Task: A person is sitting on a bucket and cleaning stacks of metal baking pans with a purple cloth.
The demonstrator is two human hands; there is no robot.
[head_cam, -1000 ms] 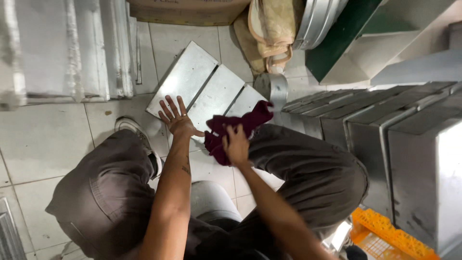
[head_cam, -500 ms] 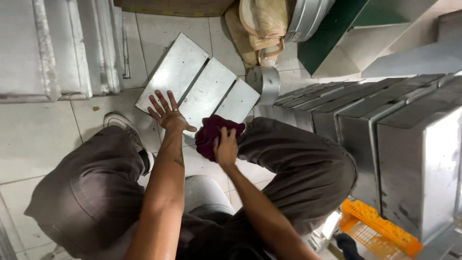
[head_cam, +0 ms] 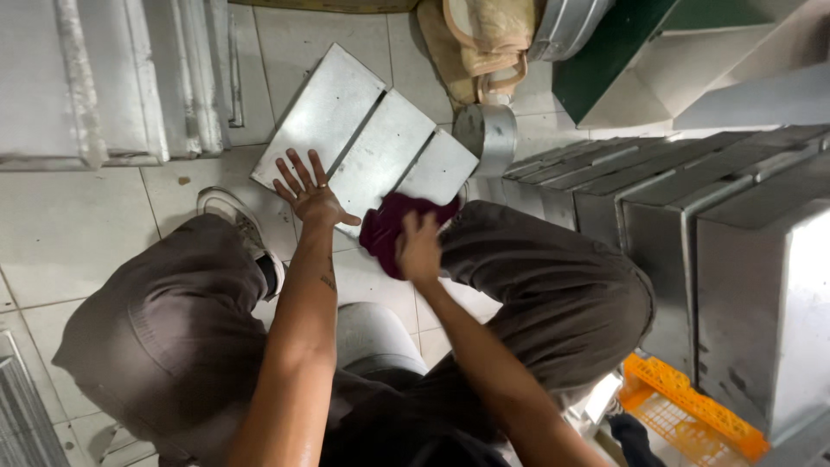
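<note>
Person is squatting over a tiled floor, knees spread. Left hand is lying flat with fingers spread wide, palm pressing on the near edge of a ribbed metal tray that's sitting on the floor in front of them; nothing is clamped in it. Right hand is closing around a dark red cloth, bunched up and pressing against the tray's near corner, just beside the left hand. Fingers are partly buried in the cloth, so the grip looks wrapped on it, but the exact hold is hard to read.

A small round metal tin is sitting just beyond the tray's right end. Stacked metal pans are lining the right side, with an orange crate below them. More metal trays are leaning at upper left.
</note>
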